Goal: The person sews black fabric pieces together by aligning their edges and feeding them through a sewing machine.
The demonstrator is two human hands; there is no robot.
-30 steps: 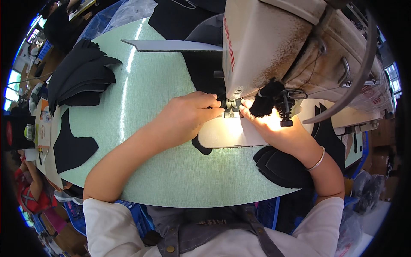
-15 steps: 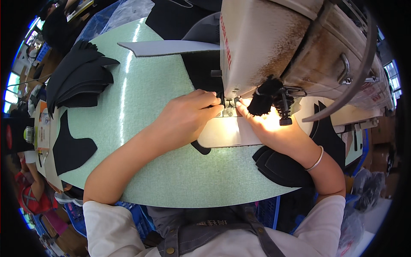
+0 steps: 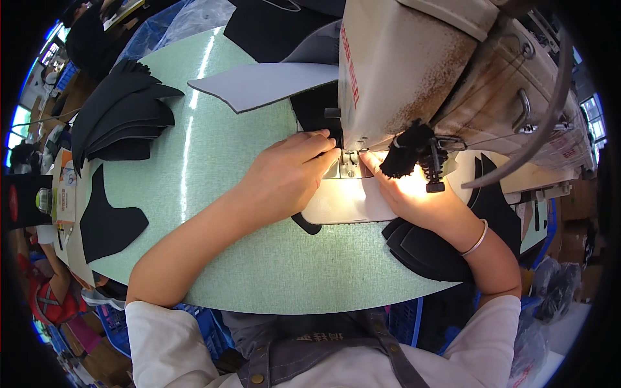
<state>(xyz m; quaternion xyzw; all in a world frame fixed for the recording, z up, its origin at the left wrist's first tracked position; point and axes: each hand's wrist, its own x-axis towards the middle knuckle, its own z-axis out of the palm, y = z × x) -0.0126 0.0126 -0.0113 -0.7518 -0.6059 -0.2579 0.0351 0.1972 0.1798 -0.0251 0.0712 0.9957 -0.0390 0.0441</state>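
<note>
A sewing machine stands over the table, its needle area lit by a bright lamp. Beside the presser foot, my left hand is closed, with its fingertips pinching the edge of a black fabric piece. My right hand is at the other side of the foot, one digit reaching to the fabric at the needle plate. Its other fingers are hidden by glare and the thread tension parts. A grey-faced flap extends left from beneath the machine head, near the black fabric.
Stacked black cut pieces lie at the left of the green table, with a single black piece nearer me. Another black stack sits under my right forearm. Blue crates stand below the table edge. A co-worker in red is at far left.
The grey-faced flap has swung and tilted, showing a broader grey face that reaches nearer to me. My left hand has shifted slightly at the foot; my right hand stays by the needle.
</note>
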